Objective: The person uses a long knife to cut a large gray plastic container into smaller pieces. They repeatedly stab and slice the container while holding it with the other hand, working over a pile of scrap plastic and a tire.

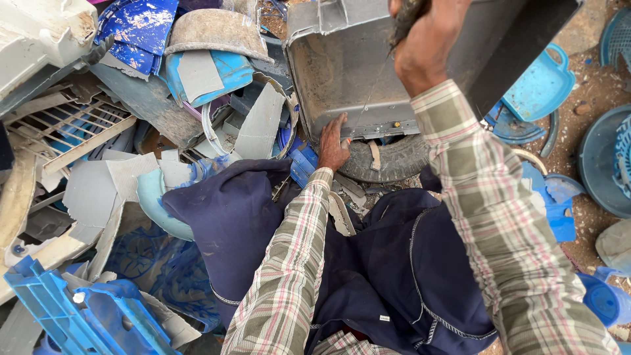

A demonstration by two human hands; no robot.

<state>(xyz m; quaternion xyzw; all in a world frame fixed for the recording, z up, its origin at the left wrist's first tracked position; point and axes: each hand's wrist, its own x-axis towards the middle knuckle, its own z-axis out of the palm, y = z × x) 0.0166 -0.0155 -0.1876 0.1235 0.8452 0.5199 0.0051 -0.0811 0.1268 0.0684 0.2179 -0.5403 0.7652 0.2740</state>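
A big grey plastic casing [348, 72], dusty and hollow, stands tilted on an old black tyre [394, 161] in front of me. My left hand [334, 143] grips the casing's lower edge, fingers against its inner wall. My right hand [422, 49] is raised above the casing, closed around a dark tool handle [406, 16] whose upper end runs out of the frame. Both arms wear checked sleeves, and my knees in dark blue trousers [394, 263] fill the lower middle.
Broken plastic lies heaped at the left: grey sheets [98, 190], blue crate pieces [72, 315], a white grille [59, 128], a blue-and-grey shell [210, 69]. At the right, on bare dirt, are a blue lid [542, 85] and round blue basins [601, 161].
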